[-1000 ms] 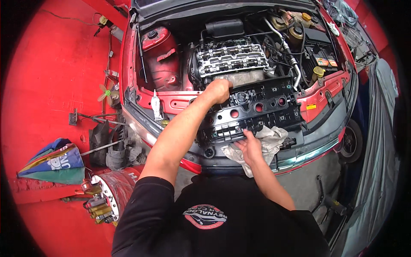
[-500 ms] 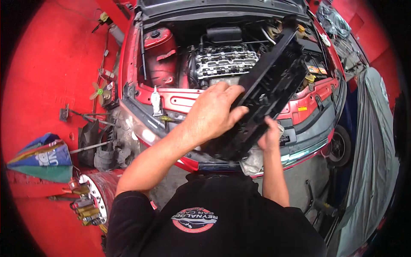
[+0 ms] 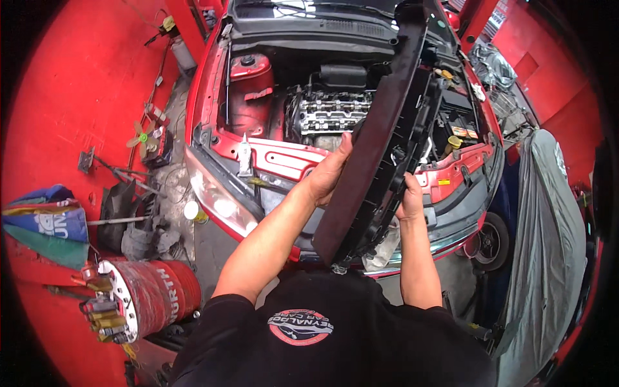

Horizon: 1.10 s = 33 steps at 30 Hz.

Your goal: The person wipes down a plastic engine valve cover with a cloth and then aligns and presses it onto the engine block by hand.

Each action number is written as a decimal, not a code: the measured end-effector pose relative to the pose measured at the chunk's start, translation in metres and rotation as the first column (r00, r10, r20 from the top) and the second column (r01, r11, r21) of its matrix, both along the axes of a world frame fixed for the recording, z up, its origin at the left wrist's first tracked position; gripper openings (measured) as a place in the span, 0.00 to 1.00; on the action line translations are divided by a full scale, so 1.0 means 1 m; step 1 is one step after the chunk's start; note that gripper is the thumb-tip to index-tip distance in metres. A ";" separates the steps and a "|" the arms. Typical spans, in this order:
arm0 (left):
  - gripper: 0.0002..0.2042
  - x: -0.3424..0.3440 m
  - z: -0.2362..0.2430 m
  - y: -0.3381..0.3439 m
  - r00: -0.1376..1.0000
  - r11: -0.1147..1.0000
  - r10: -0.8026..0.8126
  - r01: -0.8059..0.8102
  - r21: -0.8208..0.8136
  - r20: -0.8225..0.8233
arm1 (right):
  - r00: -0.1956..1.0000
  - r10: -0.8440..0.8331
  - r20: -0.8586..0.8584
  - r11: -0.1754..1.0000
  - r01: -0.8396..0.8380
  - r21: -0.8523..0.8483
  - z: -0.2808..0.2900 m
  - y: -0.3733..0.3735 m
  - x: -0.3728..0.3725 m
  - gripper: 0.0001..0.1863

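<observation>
Between my two hands stands a long black plastic engine cover (image 3: 369, 155), tilted, with a smooth broad side to the left and a ribbed, moulded side to the right. My left hand (image 3: 327, 177) grips its left side, thumb up along the edge and the other fingers hidden behind it. On the lower right, my right hand (image 3: 411, 198) is closed around the ribbed side. Beyond the cover lies the open engine (image 3: 332, 117), its camshafts exposed and partly hidden by the cover.
A white tube (image 3: 244, 158) stands on the car's red front crossmember (image 3: 287, 157). The battery (image 3: 459, 122) sits at the bay's right. To the left are a red drum (image 3: 164, 293) and a folded umbrella (image 3: 48, 226); a grey draped cover (image 3: 548, 258) hangs at right.
The engine cover has turned more upright, its smooth side now showing. My left hand has shifted from lying over it to gripping its left side. The view has shifted slightly.
</observation>
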State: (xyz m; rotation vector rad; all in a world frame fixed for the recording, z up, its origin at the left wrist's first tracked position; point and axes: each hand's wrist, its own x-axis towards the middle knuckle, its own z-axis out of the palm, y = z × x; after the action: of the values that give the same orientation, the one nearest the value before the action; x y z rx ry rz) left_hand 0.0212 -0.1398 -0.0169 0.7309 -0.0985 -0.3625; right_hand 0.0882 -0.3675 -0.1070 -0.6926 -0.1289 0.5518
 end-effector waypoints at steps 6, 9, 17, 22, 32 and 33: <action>0.30 0.003 0.053 0.005 0.958 0.929 0.229 -0.269 0.255 0.175 | 0.999 -0.011 0.043 0.999 0.010 0.034 0.020 0.018 0.004 0.16; 0.28 0.002 0.075 0.007 0.941 0.854 0.281 -0.335 0.397 0.189 | 0.992 -0.014 0.124 1.000 0.015 -0.011 0.024 0.021 0.011 0.15; 0.39 -0.007 0.089 0.017 0.913 0.898 0.095 -0.251 0.361 0.397 | 0.984 0.022 0.176 0.997 -0.035 0.072 0.038 0.039 0.017 0.19; 0.37 -0.022 0.106 0.008 0.914 0.853 0.140 -0.306 0.422 0.381 | 0.968 0.118 0.222 0.993 -0.114 -0.032 0.060 0.054 0.015 0.21; 0.46 -0.015 0.142 0.004 0.847 0.033 0.040 -0.532 0.846 0.530 | 0.889 -0.100 0.447 0.592 0.414 -0.691 -0.086 0.028 -0.004 0.25; 0.47 -0.015 0.140 0.002 0.831 -0.103 -0.017 -0.555 0.825 0.556 | 0.811 -0.019 0.585 0.364 0.551 -0.751 -0.113 0.016 -0.025 0.27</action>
State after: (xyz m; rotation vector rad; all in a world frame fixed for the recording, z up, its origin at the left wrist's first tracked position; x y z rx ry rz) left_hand 0.0061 -0.1375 0.1226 2.3854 -0.0373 0.3035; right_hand 0.0636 -0.3511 -0.2195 -1.9365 -0.1656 -0.0070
